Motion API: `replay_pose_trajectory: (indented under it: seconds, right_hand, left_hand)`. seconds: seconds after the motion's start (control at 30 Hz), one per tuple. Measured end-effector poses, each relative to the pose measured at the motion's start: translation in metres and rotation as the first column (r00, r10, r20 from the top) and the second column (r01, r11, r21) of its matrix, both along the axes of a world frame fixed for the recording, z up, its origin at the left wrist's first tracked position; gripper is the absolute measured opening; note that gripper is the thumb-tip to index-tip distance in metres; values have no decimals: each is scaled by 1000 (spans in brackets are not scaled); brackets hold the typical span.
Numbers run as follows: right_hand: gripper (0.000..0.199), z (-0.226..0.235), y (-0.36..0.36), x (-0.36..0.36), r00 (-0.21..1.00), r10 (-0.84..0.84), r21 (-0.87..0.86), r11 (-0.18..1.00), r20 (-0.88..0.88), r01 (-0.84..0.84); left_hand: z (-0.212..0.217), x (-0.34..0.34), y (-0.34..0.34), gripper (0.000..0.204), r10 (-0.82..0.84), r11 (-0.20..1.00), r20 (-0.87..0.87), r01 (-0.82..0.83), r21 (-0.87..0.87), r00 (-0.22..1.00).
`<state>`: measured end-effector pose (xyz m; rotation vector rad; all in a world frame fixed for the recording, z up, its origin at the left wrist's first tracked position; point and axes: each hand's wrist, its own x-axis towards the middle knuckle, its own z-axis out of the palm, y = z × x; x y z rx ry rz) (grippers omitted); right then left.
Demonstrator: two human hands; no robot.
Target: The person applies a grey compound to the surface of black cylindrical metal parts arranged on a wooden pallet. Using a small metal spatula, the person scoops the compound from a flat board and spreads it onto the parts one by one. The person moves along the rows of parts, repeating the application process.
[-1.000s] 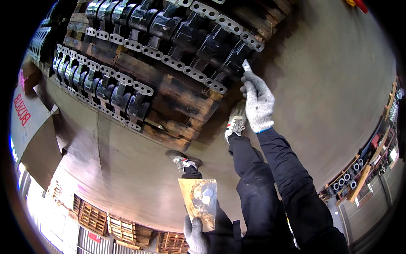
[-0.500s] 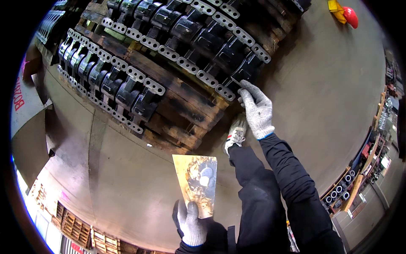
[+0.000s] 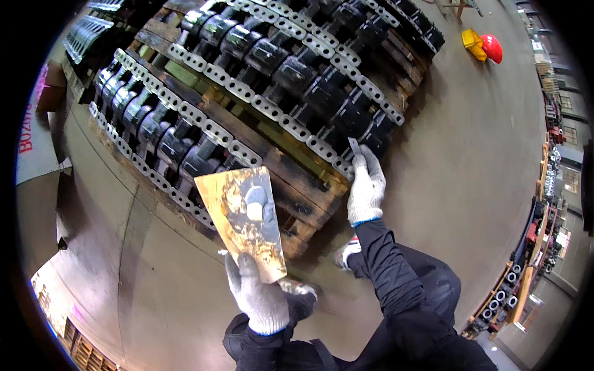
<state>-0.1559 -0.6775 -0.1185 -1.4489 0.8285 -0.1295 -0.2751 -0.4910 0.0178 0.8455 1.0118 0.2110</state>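
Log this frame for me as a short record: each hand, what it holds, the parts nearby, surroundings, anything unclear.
Left hand: grey-gloved, gripping a stained board by its near end
On board: grey and pale dab
Right hand: grey-gloved, pinching a small flat strip
Nearby parts: rows of black parts edged with perforated metal links
Support: worn wooden pallet
Surroundings: red and yellow items on the floor, upper right
Unclear: whether the strip touches the parts
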Motion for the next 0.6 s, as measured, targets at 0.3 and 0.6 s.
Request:
replay_pose_trajectory:
  seconds: [0.3,0.6]
  right_hand:
    - [17,-14,8,3,994,-73,13,997,77,72]
    - [17,-39,12,7,992,29,50,998,125,-36]
  left_hand:
    - [-39,43,20,40,83,993,230,-99,60,970]
    - [-29,44,32,40,177,975,369,-215,64,913]
